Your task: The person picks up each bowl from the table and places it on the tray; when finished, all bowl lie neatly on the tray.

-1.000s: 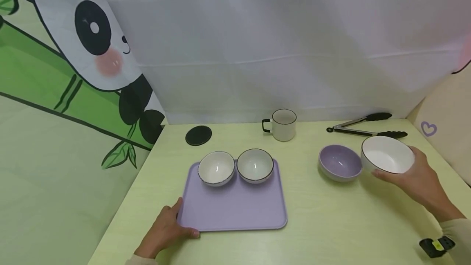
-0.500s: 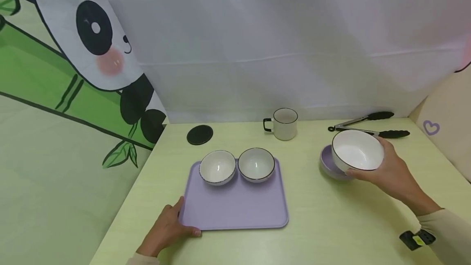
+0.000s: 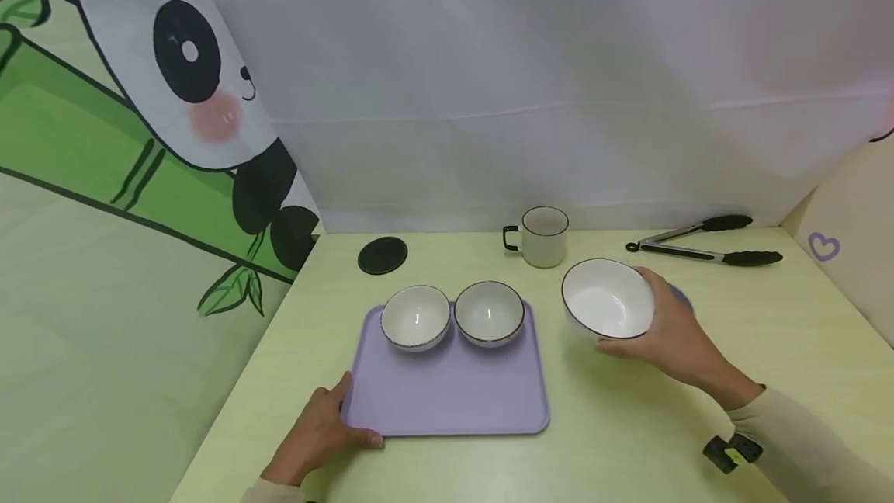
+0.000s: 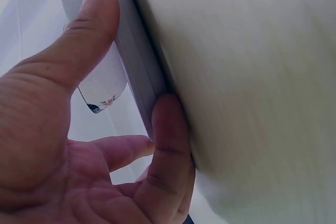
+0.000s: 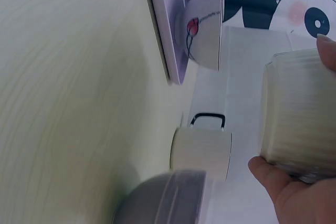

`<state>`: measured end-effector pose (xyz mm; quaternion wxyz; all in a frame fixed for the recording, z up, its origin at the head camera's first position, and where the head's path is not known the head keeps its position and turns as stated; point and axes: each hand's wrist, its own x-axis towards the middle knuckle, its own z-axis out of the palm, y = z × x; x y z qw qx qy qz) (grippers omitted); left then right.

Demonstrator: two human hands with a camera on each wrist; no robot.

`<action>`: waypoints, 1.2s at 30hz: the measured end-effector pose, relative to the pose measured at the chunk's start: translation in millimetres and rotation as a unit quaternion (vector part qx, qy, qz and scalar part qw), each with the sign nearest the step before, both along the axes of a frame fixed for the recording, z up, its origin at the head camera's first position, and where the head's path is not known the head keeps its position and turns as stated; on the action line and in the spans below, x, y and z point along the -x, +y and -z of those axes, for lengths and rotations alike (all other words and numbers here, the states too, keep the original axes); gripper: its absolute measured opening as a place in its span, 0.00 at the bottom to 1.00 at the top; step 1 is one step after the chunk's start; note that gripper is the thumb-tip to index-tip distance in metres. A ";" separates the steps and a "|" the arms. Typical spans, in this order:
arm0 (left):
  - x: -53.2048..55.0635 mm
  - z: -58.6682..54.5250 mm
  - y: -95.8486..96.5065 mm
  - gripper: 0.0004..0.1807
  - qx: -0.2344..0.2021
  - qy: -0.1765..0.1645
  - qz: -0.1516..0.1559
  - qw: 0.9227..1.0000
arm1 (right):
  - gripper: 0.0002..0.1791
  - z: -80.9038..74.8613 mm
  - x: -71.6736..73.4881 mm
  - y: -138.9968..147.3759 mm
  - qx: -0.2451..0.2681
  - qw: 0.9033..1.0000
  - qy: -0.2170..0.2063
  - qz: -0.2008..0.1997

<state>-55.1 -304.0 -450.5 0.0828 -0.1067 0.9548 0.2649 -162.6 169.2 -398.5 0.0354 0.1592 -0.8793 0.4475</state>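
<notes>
- White bowl (image 3: 608, 299) with a thin dark rim is up in the air over the surface (image 3: 594, 441), just right of the purple tray (image 3: 447, 394) from where I'm standing.
- Right hand (image 3: 673, 332) has that bowl gripped by its right side, spread about as wide as the bowl, thumb on the near side, most fingers out of sight behind it.
- Left hand (image 3: 317, 429) is pinching the tray's near left corner, thumb along the near edge.
- Two smaller bowls (image 3: 415, 318) sit side by side at the tray's far edge.
- Purple bowl (image 5: 163, 203) is mostly hidden behind the right hand in the head view.
- Far side, left to right: black disc (image 3: 382, 255), mug (image 3: 545, 243) with its handle pointing left, spread tongs (image 3: 687, 253).
</notes>
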 end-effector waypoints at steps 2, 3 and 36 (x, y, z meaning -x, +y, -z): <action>-0.4 1.3 -0.3 0.74 -0.003 -0.001 -0.002 1.000 | 0.66 3.4 -0.3 -6.9 0.010 1.000 0.006 -0.008; -0.8 1.9 -0.5 0.74 -0.005 -0.001 -0.003 1.000 | 0.66 5.1 -0.7 -10.2 0.014 1.000 0.006 -0.012; 0.8 -0.7 1.0 0.74 0.002 -0.004 -0.004 1.000 | 0.65 58.8 -34.9 -149.8 0.114 0.974 -0.013 -0.197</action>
